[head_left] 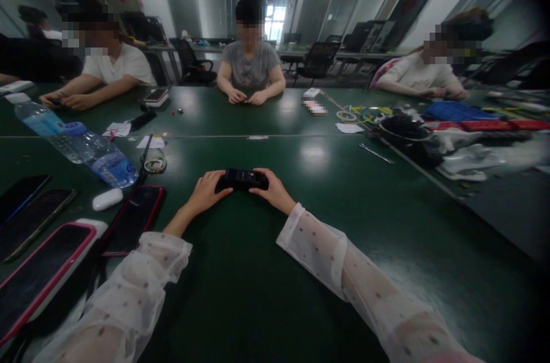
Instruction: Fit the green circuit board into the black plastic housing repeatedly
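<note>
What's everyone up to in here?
The person wearing the camera holds a small black device in both hands, left and right, fingers at either end, over a green table. Three people sit across the table, hands low over it. Phones, including a red-edged one, and two water bottles lie to the left; a wrench and a heap of cables and tools lie to the right.

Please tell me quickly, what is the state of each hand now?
Left hand: closed on the left end of a small black device.
Right hand: closed on the right end of the same device.
</note>
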`<state>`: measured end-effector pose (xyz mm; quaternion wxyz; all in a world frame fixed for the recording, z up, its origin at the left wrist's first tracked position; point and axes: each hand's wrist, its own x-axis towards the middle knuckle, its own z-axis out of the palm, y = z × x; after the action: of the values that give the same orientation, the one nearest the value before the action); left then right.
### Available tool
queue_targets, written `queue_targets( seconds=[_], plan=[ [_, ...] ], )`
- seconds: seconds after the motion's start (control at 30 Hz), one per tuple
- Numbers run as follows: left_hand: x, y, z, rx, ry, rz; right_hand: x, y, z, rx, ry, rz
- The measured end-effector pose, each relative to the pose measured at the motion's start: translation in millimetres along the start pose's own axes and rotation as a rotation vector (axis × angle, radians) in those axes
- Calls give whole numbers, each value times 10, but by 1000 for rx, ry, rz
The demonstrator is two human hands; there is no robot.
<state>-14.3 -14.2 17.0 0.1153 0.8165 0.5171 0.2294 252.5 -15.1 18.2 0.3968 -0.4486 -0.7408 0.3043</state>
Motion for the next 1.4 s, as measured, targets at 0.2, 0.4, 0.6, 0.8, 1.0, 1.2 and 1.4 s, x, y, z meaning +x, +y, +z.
queue_targets(
  seconds=[0.2, 0.4, 0.6, 0.8, 1.0, 1.2, 1.4],
  plan=[
    [2, 1, -2, -11, -2, -17, 0, -5, -9, 10, -1, 7],
    [8, -25, 18, -12, 5, -9, -1, 12, -3, 4, 1, -4],
    [4, -25, 13, -9, -5, -12, -11, -9, -8, -8, -8, 2],
    [2, -20, 13, -12, 6, 3, -3, 2, 4, -28, 21, -1],
    [8, -27, 15, -6, 1, -6, 1, 38, 11, -28, 22, -3],
    [-7, 10, -3, -20, -1, -18, -4, 18, 5, -16, 14, 8],
    [20, -54, -7, -293, 198, -71, -18, 28, -8, 4, -16, 21]
  ],
)
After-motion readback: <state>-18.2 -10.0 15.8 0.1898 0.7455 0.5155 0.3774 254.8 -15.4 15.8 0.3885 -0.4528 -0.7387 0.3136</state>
